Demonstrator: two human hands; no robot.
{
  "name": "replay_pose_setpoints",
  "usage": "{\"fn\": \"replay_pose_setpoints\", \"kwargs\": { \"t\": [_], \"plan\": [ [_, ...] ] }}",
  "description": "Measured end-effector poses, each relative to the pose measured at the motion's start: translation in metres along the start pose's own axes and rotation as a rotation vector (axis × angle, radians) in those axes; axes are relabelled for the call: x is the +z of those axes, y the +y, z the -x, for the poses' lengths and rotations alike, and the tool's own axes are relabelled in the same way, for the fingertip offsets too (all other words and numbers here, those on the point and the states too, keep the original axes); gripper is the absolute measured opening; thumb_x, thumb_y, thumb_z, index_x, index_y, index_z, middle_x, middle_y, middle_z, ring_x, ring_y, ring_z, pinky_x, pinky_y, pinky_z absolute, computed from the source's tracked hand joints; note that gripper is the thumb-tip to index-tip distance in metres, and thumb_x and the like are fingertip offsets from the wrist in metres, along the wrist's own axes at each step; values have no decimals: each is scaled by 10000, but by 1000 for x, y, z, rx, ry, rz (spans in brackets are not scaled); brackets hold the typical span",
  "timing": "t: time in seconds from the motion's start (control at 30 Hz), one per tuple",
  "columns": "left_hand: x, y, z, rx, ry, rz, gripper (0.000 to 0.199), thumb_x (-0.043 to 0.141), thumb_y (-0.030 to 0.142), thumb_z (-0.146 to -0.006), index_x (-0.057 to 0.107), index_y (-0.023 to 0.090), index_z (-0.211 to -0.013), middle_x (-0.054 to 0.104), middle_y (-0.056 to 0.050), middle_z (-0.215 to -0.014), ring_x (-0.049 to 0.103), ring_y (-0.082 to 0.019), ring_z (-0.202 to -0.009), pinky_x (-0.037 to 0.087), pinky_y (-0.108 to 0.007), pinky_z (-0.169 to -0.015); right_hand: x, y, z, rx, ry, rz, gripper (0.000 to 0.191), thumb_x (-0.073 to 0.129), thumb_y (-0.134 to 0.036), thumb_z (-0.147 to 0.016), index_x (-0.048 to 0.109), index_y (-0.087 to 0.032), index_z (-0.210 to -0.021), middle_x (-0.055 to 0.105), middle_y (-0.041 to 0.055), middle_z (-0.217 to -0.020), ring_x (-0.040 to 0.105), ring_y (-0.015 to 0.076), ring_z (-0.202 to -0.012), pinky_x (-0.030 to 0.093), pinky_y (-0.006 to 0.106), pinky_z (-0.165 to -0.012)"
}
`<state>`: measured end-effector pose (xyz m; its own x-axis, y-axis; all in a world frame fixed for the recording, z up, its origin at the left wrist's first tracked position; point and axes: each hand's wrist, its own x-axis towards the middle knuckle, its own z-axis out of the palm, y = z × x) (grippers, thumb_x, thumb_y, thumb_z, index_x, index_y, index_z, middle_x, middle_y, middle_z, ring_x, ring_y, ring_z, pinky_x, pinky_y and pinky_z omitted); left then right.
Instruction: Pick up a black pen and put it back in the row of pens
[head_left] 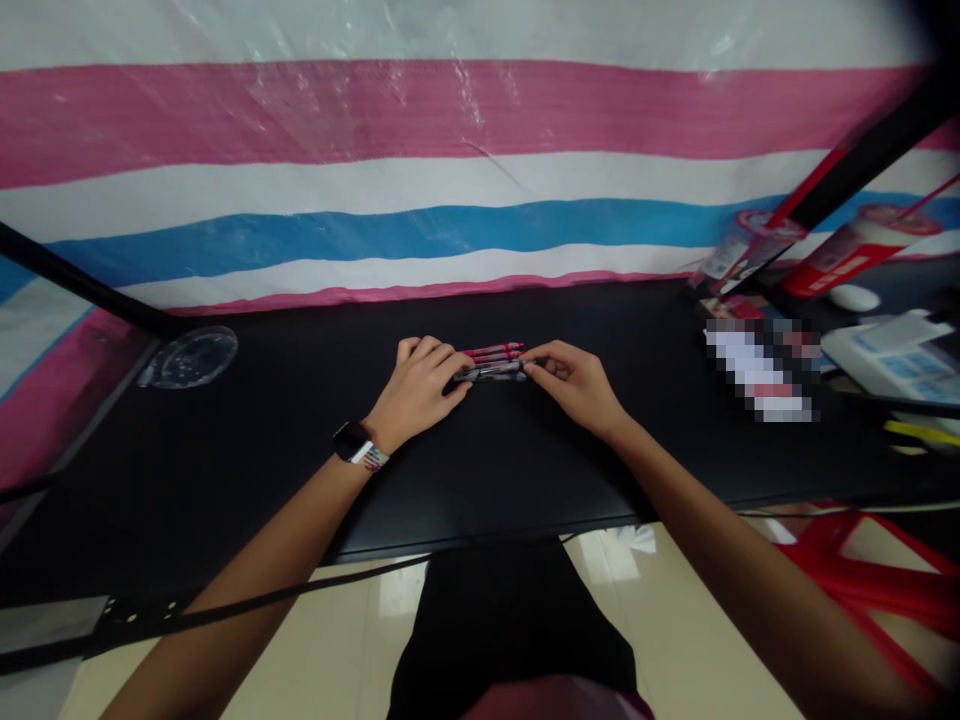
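Both bare hands meet over a small row of pens lying near the middle of the black table [487, 480], roughly parallel to its back edge. The row has red pens [491, 353] on the far side and dark-and-clear pens [491, 370] on the near side; the exact count is hard to make out.

The left hand [426, 388] covers the left ends, its thumb and index finger closed about the near, dark-and-clear pens and its other fingers curled beyond them. The right hand [576, 385] has the right end of those same pens between thumb and index finger, with the remaining fingers bent in toward the palm. The tips of the red pens show just beyond the right fingertips. A smartwatch [352, 441] sits on the left wrist.

A clear plastic lid [196, 357] lies at the far left of the table. Toward the right stand two drink cups, a clear one [739, 255] and a red-and-white one [851, 255], each with a red straw; a white rounded object [855, 298] rests just beside the second. Nearer is a pixelated item [757, 370]. Striped plastic sheeting [450, 110] in white, pink and blue hangs behind, and a red stool [862, 575] stands below right.
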<state>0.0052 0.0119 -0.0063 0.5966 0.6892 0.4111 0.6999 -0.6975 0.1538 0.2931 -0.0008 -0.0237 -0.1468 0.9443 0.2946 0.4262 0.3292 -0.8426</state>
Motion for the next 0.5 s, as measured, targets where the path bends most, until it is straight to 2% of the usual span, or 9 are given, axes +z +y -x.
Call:
{"fn": "replay_pose_setpoints", "kwargs": {
  "t": [0.27,0.5],
  "plan": [
    [3,-2,-1,-1,24,-57,110,636,250,-1093,715,243,-1169,797,-79,-1092,652,-322,-1129,399,-522,-1055,2,1,0,59,-5,-137,263,783,-434,-964,852,-218,-1096,656,4,-803,543,156,-670,422,326,-649],
    [-3,3,1,-18,49,-5,176,687,324,-1094,712,232,-1242,818,-85,-1172,680,-327,-1142,409,-527,-1078,2,-4,-4,225,17,-388,321,897,-479,-856,869,-211,-1030,674,-3,-687,558,145,-593,440,300,-550]
  ]
}}
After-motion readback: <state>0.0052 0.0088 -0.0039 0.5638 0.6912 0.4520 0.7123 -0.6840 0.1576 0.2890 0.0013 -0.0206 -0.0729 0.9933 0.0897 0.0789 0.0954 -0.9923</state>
